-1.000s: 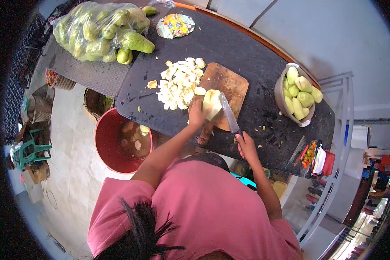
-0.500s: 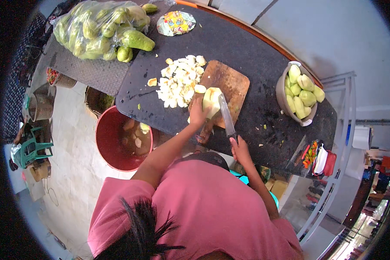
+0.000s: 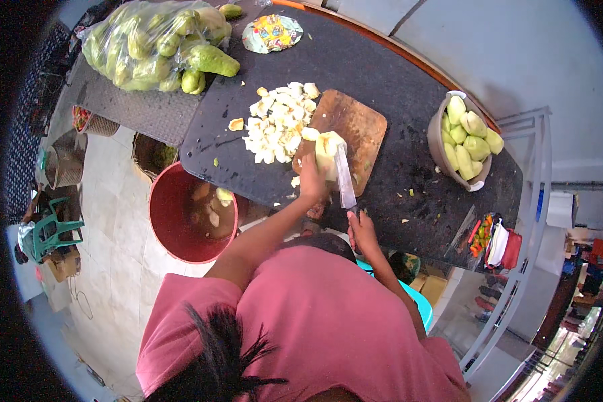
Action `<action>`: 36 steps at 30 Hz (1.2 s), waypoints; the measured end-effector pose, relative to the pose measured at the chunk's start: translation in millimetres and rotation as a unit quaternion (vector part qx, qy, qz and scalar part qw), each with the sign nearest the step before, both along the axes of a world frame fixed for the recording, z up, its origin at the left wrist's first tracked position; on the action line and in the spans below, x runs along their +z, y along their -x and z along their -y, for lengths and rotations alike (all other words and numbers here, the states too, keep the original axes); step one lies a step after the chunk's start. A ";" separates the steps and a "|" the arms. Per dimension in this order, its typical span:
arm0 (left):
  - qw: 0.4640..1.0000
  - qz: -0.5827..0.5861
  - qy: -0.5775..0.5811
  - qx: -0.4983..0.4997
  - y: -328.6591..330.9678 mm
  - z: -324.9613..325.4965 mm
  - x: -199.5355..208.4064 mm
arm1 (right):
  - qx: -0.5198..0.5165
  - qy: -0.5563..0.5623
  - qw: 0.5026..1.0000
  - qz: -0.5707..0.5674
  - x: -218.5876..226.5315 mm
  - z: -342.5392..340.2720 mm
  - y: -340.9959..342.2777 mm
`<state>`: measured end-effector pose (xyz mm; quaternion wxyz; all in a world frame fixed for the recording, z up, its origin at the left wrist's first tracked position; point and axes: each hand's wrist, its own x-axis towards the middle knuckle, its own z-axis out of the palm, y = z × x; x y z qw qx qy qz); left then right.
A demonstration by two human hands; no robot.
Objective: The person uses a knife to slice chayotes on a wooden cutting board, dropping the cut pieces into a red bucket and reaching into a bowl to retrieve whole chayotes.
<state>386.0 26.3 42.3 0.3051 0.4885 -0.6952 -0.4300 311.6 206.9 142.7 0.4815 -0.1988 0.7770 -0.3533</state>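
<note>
My left hand (image 3: 311, 178) is closed on the near left side of a peeled, pale chayote (image 3: 325, 163) with a cut top, steadying it on the wooden cutting board (image 3: 365, 127). In my right hand (image 3: 362, 231) is the dark handle of a knife (image 3: 344, 177). Its broad, wet-looking blade lies along the right side of the chayote, apparently touching it. A small loose piece (image 3: 310, 134) sits beside the chayote's upper left. Left of the board, cut chayote pieces (image 3: 275, 127) are heaped on the dark table (image 3: 395, 87).
A colander (image 3: 437, 142) of peeled chayotes stands at the right. Unpeeled ones fill a clear plastic bag (image 3: 147, 50) at the far left. Below the table's left edge is a red tub (image 3: 159, 218) holding water and scraps. Chillies (image 3: 480, 234) lie near the right edge.
My right hand has drawn slightly left and nearer to me, and the knife blade stands straighter along the chayote. My left hand has shifted a little along the chayote's side.
</note>
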 end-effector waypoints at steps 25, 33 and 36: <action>0.973 -0.220 -0.061 0.032 -1.8 33.7 -21.3 | 0.049 -0.008 0.996 0.071 6.3 -3.9 53.9; 0.993 -0.078 -0.070 -0.057 1.0 59.6 -45.7 | 0.099 -0.035 0.994 0.019 11.5 1.3 79.8; 0.991 -0.128 -0.035 -0.006 2.9 48.2 -64.0 | 0.118 -0.069 0.991 -0.017 14.4 7.1 88.2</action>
